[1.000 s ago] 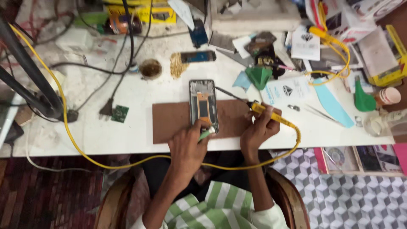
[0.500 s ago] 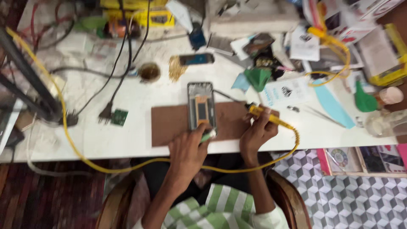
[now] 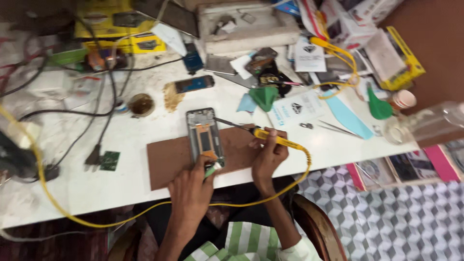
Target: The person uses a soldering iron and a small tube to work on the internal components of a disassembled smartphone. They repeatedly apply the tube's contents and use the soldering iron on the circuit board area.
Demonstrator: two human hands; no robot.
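yellow-handled soldering iron (image 3: 270,137) sits clamped in your right hand (image 3: 268,155), tip toward ten o'clock at the opened phone (image 3: 205,136); your left hand (image 3: 191,189) pinches a green tool (image 3: 210,169) at the phone's six o'clock.

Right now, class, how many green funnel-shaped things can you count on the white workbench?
2. One green funnel stands behind the brown mat, beyond the yellow-handled tool. The other green funnel lies at the right, beside a small cup. Clutter may hide more.

Two hands are seen: the left hand (image 3: 191,193) and the right hand (image 3: 268,155). One opened phone (image 3: 205,137), one brown mat (image 3: 169,157), one yellow-handled soldering iron (image 3: 263,135), one small green circuit board (image 3: 110,161) and two green funnels (image 3: 265,96) (image 3: 378,107) are counted on the counter (image 3: 121,188).
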